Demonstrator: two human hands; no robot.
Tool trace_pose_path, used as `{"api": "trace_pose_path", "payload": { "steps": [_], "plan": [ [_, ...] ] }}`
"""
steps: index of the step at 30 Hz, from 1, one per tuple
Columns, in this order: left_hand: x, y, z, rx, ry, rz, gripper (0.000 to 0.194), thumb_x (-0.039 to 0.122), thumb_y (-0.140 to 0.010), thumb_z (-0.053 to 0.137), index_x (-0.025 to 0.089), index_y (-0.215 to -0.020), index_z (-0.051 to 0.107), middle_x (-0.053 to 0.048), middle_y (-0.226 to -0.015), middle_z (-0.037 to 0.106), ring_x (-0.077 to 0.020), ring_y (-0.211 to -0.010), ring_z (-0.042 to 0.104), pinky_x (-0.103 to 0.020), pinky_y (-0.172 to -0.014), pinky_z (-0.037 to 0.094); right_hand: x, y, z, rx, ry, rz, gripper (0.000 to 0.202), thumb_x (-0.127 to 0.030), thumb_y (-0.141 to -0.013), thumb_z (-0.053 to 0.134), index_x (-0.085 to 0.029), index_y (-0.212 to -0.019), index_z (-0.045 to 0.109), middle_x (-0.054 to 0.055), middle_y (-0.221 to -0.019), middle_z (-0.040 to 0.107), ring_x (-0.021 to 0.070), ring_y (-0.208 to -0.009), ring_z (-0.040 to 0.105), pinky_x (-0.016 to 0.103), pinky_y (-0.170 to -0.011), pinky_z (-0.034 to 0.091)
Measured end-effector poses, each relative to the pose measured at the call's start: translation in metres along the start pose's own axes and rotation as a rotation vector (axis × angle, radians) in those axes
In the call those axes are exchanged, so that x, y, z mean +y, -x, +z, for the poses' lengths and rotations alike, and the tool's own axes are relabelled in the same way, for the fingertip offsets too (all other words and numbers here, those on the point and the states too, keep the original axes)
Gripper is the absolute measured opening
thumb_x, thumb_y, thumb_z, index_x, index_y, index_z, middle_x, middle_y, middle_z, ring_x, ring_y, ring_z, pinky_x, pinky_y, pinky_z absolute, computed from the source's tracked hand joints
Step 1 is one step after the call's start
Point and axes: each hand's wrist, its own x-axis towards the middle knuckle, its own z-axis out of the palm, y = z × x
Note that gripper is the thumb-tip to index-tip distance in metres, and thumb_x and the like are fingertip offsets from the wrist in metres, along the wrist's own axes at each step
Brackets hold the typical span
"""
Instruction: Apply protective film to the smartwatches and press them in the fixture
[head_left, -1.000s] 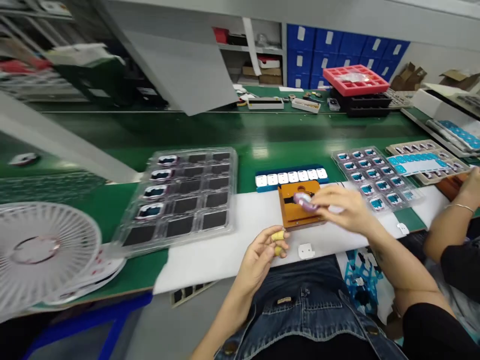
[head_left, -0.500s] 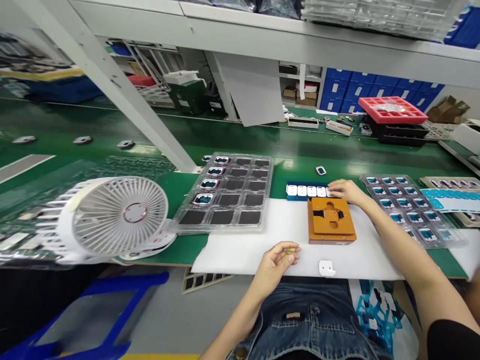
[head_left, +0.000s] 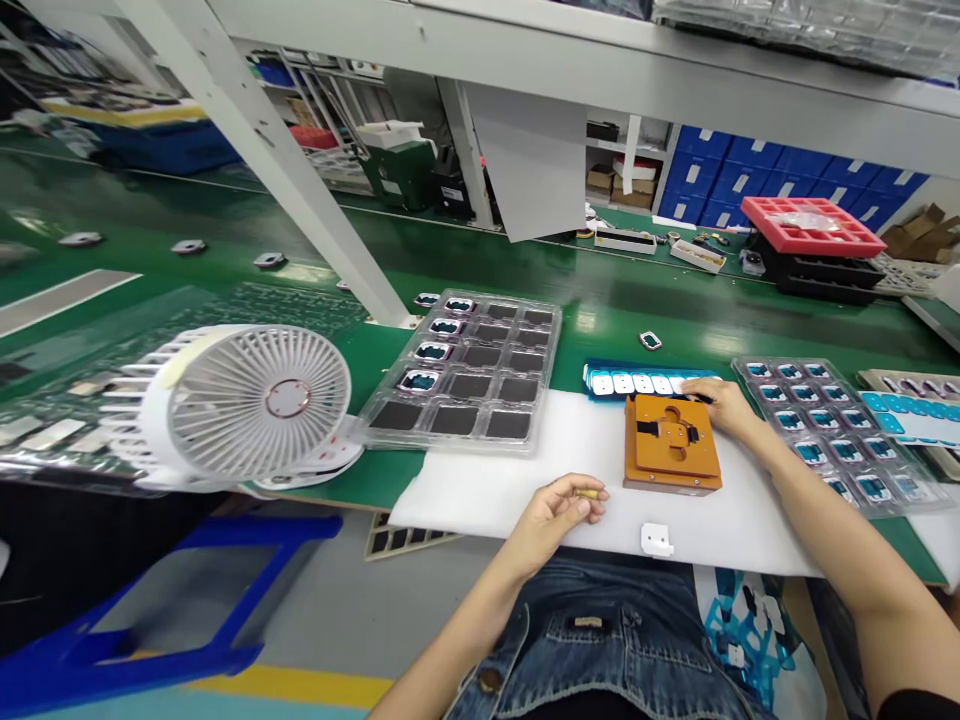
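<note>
My left hand (head_left: 559, 515) hovers over the white sheet (head_left: 487, 490) near the front edge, its fingers curled together. A small yellow piece (head_left: 589, 493) shows at the fingertips; whether it is held or worn on a finger is unclear. My right hand (head_left: 726, 405) is behind the right far corner of an orange fixture (head_left: 675, 460), beside a blue film strip with white square pads (head_left: 622, 384). Its fingers are bent together near a small dark thing I cannot make out. A white plate with holes (head_left: 657, 540) lies in front of the fixture.
A clear tray (head_left: 544, 400), partly filled with frames, lies left of centre; a fuller tray (head_left: 814, 425) lies right. A white fan (head_left: 259, 400) stands at the left. One loose frame (head_left: 650, 341) is behind the strip. A slanted post (head_left: 300, 190) and overhead beam cross the view.
My right hand has shifted right, away from the pads, uncovering more of the strip's right end. My left hand stays curled in about the same place. The camera has turned slightly.
</note>
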Motion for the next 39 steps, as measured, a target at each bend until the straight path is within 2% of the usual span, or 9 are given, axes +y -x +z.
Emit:
{"api": "trace_pose_path", "payload": {
  "steps": [6, 11, 17, 20, 23, 28, 31, 34, 39],
  "plan": [
    [0.001, 0.002, 0.0, -0.024, 0.057, 0.028, 0.034, 0.041, -0.071, 0.078, 0.016, -0.092, 0.069, -0.008, -0.09, 0.07, -0.0139, -0.074, 0.06, -0.027, -0.071, 0.046, -0.009, -0.009, -0.015, 0.042, -0.039, 0.022, 0.016, -0.023, -0.08, 0.058, -0.019, -0.074, 0.072, 0.007, -0.086, 0.075, 0.0216, -0.083, 0.071, 0.033, -0.079, 0.057],
    [0.003, 0.009, 0.006, -0.007, 0.158, -0.006, 0.032, 0.04, -0.072, 0.077, 0.013, -0.088, 0.071, -0.009, -0.085, 0.068, -0.0141, -0.071, 0.059, -0.026, -0.067, 0.046, -0.049, -0.026, -0.035, 0.284, -0.036, 0.033, 0.017, -0.025, -0.084, 0.055, -0.019, -0.081, 0.071, 0.009, -0.093, 0.073, 0.0227, -0.09, 0.069, 0.038, -0.086, 0.055],
    [0.004, 0.02, -0.004, -0.122, 0.528, -0.184, 0.061, 0.064, -0.084, 0.05, 0.009, -0.105, 0.068, -0.014, -0.091, 0.068, -0.0201, -0.076, 0.064, -0.029, -0.062, 0.05, -0.138, -0.034, -0.019, 0.366, -0.147, -0.649, 0.015, -0.013, -0.085, 0.057, -0.021, -0.088, 0.069, 0.004, -0.09, 0.074, 0.0207, -0.098, 0.066, 0.04, -0.086, 0.055],
    [0.004, 0.029, -0.017, -0.178, 0.59, -0.199, 0.073, 0.072, -0.082, 0.041, 0.009, -0.11, 0.065, -0.016, -0.094, 0.069, -0.0239, -0.08, 0.066, -0.03, -0.06, 0.052, -0.151, -0.036, -0.003, 0.349, -0.09, -0.79, 0.018, -0.011, -0.087, 0.054, -0.022, -0.089, 0.069, 0.005, -0.095, 0.073, 0.0218, -0.111, 0.059, 0.041, -0.088, 0.054],
    [0.001, 0.039, -0.023, -0.178, 0.53, -0.22, 0.074, 0.074, -0.078, 0.045, 0.009, -0.106, 0.066, -0.014, -0.088, 0.069, -0.0213, -0.069, 0.066, -0.028, -0.054, 0.051, -0.146, -0.039, 0.006, 0.277, 0.032, -0.711, 0.02, -0.013, -0.088, 0.054, -0.024, -0.086, 0.07, 0.004, -0.103, 0.072, 0.0239, -0.12, 0.053, 0.047, -0.095, 0.049],
    [-0.014, 0.048, -0.009, -0.007, 0.05, -0.319, 0.043, 0.049, -0.069, 0.076, 0.01, -0.084, 0.066, -0.006, -0.068, 0.067, -0.0119, -0.055, 0.059, -0.02, -0.05, 0.044, -0.156, -0.021, 0.011, 0.058, 0.347, -0.402, 0.036, -0.001, -0.084, 0.047, -0.018, -0.108, 0.067, 0.013, -0.134, 0.054, 0.0327, -0.128, 0.044, 0.064, -0.105, 0.034],
    [-0.025, 0.052, -0.001, 0.097, -0.15, -0.324, 0.046, 0.057, -0.072, 0.069, 0.011, -0.075, 0.064, -0.003, -0.062, 0.064, -0.0094, -0.051, 0.056, -0.02, -0.052, 0.044, -0.179, 0.016, 0.019, -0.007, 0.226, -0.396, 0.035, -0.005, -0.088, 0.044, -0.014, -0.116, 0.063, 0.015, -0.126, 0.06, 0.0279, -0.115, 0.055, 0.054, -0.099, 0.046],
    [-0.032, 0.057, -0.002, 0.027, -0.157, -0.365, 0.049, 0.06, -0.067, 0.071, 0.011, -0.071, 0.064, -0.004, -0.064, 0.065, -0.0105, -0.053, 0.057, -0.022, -0.054, 0.046, -0.199, 0.057, 0.036, -0.049, 0.014, -0.405, 0.028, -0.012, -0.091, 0.044, -0.012, -0.112, 0.064, 0.013, -0.113, 0.067, 0.0229, -0.099, 0.062, 0.04, -0.085, 0.057],
    [-0.036, 0.061, -0.004, -0.016, -0.15, -0.393, 0.05, 0.06, -0.063, 0.074, 0.01, -0.067, 0.065, -0.006, -0.062, 0.066, -0.0098, -0.048, 0.055, -0.022, -0.05, 0.043, -0.21, 0.088, 0.061, -0.025, -0.154, -0.238, 0.025, -0.013, -0.091, 0.048, -0.013, -0.111, 0.062, 0.012, -0.111, 0.067, 0.023, -0.104, 0.061, 0.039, -0.088, 0.056]
  ]
}}
